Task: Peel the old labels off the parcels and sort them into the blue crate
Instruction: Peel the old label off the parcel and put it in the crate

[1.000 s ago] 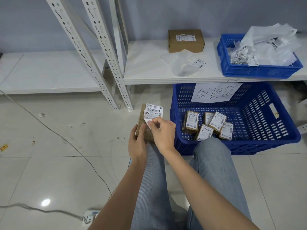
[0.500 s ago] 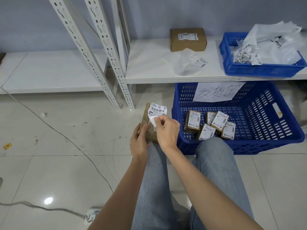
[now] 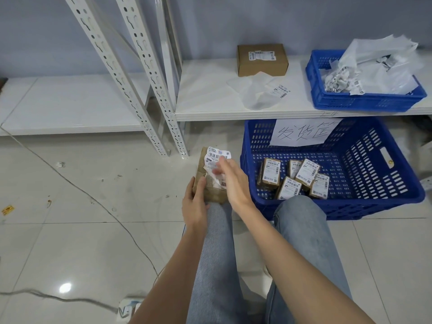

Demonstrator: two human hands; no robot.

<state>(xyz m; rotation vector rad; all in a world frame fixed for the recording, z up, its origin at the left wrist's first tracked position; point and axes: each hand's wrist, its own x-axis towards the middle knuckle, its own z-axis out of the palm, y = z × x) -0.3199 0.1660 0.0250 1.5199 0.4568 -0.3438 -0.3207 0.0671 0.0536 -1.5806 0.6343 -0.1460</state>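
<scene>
The left hand [image 3: 195, 202] grips the lower left edge of a brown parcel [image 3: 211, 183] propped on the left knee, fingers curled round its side; the right hand [image 3: 230, 181] is at the white label [image 3: 217, 160], its fingertips blurred, so I cannot tell for sure whether they pinch the paper or merely brush it, though the label is crumpled and lifted away from the parcel's face in the middle, which suggests a pinch. The top of the label looks still stuck near the parcel's upper edge; the step in hand is finishing the peel.

To do it well, the pull should probably run low and flat along the parcel's face, toward the part still stuck, not straight out; a steep tug risks tearing the paper and leaving scraps. The left hand should keep the parcel braced against the knee so it does not twist.

The blue crate [image 3: 374, 206] sits just right of the knees on the floor, several small labelled parcels [image 3: 293, 177] already lying inside; a short drop there follows once the label is off.
</scene>
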